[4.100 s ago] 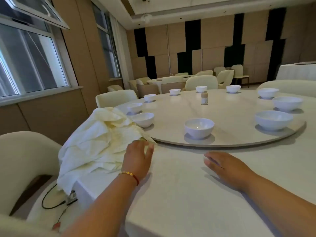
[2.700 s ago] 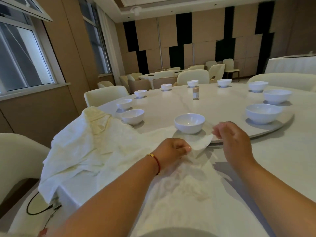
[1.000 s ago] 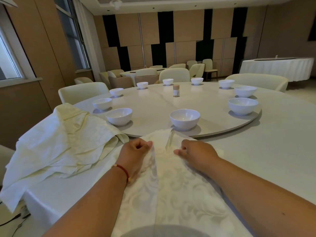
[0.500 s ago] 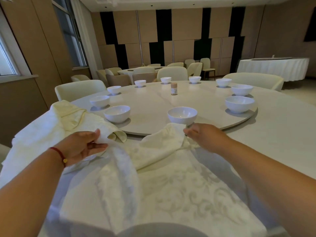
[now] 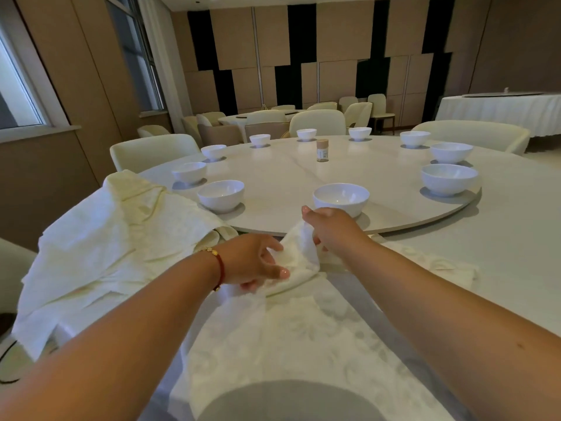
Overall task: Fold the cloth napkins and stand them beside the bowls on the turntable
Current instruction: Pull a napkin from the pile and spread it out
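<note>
At the near edge of the tabletop (image 5: 501,268), just short of the turntable (image 5: 303,177), both hands work one cloth napkin (image 5: 288,344). The left hand (image 5: 255,262) has its fingers curled onto a raised fold, and the right hand (image 5: 331,229) pinches the same bunched fold from above. The fold looks loose; it could slump or unroll if either grip slackens, and the right hand sits close enough to the nearest bowl (image 5: 341,199) to nudge it. That bowl and its left neighbour (image 5: 221,196) look empty. A heap of unfolded napkins (image 5: 115,238) drapes over the edge and might slide off.
</note>
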Action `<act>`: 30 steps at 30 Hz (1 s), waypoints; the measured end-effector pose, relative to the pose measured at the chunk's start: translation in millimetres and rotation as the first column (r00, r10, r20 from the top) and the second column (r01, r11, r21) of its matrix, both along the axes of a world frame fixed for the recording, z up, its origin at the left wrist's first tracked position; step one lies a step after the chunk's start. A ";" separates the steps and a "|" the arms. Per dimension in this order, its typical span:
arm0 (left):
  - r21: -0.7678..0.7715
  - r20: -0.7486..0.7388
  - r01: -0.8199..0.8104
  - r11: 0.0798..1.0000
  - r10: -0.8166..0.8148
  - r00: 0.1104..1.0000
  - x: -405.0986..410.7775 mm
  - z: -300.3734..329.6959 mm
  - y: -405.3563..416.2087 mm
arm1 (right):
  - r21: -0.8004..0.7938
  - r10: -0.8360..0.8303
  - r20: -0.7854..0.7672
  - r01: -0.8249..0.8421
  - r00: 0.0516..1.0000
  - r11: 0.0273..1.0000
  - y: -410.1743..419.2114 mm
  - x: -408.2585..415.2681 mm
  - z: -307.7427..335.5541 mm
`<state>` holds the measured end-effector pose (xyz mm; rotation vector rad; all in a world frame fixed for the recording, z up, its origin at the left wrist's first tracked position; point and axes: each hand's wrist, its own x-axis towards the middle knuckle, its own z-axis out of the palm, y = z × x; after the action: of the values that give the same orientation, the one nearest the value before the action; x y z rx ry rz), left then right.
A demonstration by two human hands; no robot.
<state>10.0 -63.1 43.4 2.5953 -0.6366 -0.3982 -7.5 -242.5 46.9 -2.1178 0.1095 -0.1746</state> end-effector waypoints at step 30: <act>-0.114 0.226 0.001 0.994 0.025 0.974 28.3 -19.5 8.7 | -0.548 0.047 0.345 0.160 0.938 0.821 -19.6 12.7 -26.5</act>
<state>38.3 -54.4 23.9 2.5542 -0.6978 -0.0585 5.2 -262.1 20.4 -2.6438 -0.1042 -0.6890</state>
